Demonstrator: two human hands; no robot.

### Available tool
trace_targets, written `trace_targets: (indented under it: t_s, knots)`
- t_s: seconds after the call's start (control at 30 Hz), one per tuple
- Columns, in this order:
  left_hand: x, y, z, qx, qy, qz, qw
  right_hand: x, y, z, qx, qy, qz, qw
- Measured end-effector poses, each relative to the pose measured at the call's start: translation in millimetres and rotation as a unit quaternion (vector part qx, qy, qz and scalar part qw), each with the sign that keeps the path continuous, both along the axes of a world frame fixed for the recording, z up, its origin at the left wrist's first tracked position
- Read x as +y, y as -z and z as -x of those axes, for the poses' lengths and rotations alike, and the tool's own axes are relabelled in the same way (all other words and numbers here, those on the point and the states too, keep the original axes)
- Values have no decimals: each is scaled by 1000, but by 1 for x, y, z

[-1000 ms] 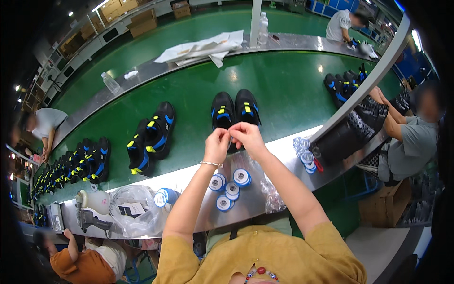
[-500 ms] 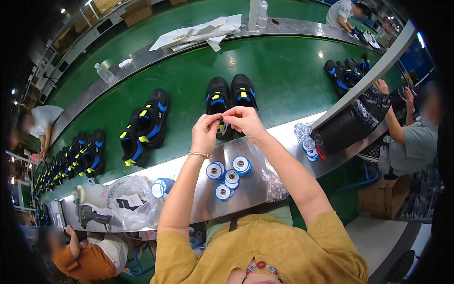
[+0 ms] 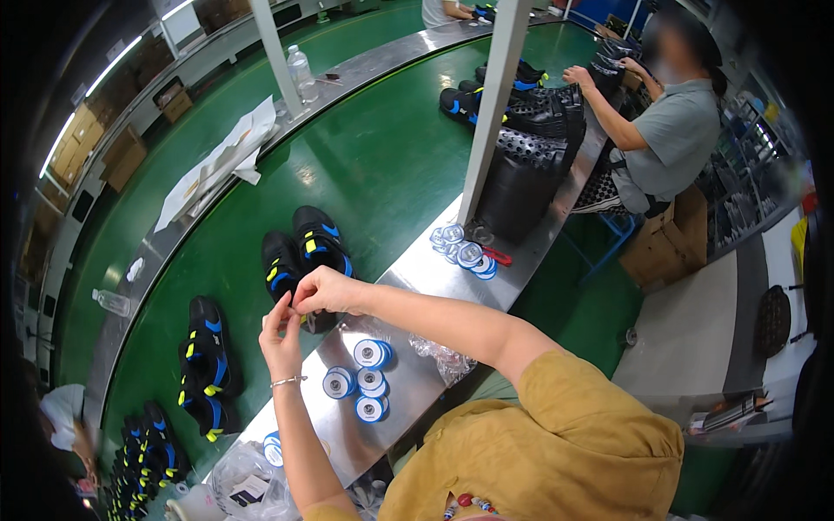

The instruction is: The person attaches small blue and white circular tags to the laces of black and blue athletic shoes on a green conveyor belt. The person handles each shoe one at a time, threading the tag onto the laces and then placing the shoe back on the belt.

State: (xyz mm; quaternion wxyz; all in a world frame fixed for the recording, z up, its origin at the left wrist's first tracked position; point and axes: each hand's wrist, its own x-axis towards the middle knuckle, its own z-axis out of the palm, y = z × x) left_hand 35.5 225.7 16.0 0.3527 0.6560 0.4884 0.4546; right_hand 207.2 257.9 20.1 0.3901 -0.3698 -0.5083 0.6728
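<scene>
Doing fine finger work, I'd judge: my left grip (image 3: pixel 281 340), right grip (image 3: pixel 328 293) pinched closed, can't tell on what. Shoes (image 3: pixel 310 245) just beyond, on green surface (image 3: pixel 373 182). Next likely calls for steady pinch.

Between the left grip (image 3: pixel 281 340) and right grip (image 3: pixel 325 291), anything pinched is too small to identify. The pair of shoes (image 3: pixel 280 259) just beyond is partly covered by both. Below the left grip, a forearm (image 3: pixel 301 434) hides part of a blue-and-white roll (image 3: pixel 273 448); lower still, a white container (image 3: pixel 198 504) is cut off by the bottom edge. Well right, a co-worker's (image 3: pixel 679 130) face is blurred.
</scene>
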Motion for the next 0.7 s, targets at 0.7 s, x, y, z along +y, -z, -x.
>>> trace_targets:
  t_s: [0.7]
  knots:
    - [-16, -1, -7, 192, -18, -121, 974, -16, 2, -51, -127, 179, -287, 932]
